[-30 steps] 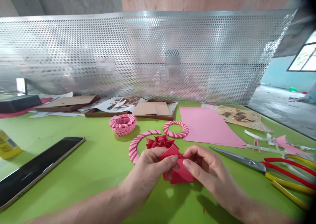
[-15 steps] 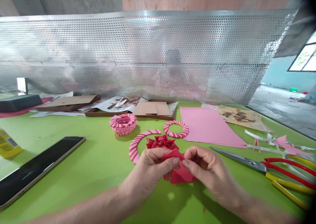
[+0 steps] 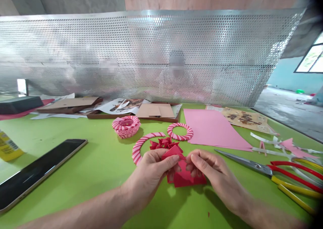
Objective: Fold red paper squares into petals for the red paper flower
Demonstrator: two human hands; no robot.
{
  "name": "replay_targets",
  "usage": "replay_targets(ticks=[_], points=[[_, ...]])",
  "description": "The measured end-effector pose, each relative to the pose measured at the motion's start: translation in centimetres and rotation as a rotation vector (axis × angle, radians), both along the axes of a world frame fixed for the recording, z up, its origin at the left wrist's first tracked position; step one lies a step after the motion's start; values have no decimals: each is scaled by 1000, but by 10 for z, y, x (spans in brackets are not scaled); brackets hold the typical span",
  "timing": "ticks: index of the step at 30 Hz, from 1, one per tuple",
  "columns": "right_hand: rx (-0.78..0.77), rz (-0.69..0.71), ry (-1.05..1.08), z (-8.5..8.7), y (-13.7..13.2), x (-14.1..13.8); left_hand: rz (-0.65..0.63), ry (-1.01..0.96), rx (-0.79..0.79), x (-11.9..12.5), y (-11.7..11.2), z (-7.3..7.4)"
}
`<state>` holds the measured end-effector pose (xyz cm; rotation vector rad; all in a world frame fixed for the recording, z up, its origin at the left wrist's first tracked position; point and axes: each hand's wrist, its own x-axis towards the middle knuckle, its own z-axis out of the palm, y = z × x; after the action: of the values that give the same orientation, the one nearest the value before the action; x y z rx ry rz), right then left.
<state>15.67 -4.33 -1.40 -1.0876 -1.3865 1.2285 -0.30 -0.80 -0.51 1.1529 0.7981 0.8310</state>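
Note:
Both my hands pinch a folded piece of red paper (image 3: 185, 178) just above the green table (image 3: 96, 161). My left hand (image 3: 153, 170) grips its upper left corner between thumb and fingers. My right hand (image 3: 209, 170) holds the right side, fingers curled over the top. Just behind the paper lies a small heap of folded red paper pieces (image 3: 164, 143). A pink-and-white striped arc (image 3: 138, 148) curves around that heap.
A striped paper ring (image 3: 180, 131), a striped woven basket (image 3: 126, 126), a pink sheet (image 3: 212, 128), scissors with red and yellow handles (image 3: 272, 173), a dark tablet (image 3: 32, 173), a yellow glue bottle (image 3: 7, 147) and cardboard pieces (image 3: 155, 111) lie around. A perforated metal screen (image 3: 151, 54) stands behind.
My fingers have shifted on the red paper: the left thumb now presses the top corner, and the right hand has slid a little right and down along the fold.

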Motion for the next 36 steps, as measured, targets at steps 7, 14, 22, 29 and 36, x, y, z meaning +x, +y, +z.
replay_targets(ticks=[7,14,22,29,36], points=[[113,12,-190,3,-3,-4,-52,45,63,4,-5,4],[234,15,-309,2,-7,-1,-96,46,79,3,-5,2],[150,2,-339,12,-8,-3,-41,103,99,1,-1,4],[127,-19,-339,6,-5,-2,-93,51,50,1,-2,-5],[70,29,-270,7,-1,3,-77,51,34,-1,2,-5]])
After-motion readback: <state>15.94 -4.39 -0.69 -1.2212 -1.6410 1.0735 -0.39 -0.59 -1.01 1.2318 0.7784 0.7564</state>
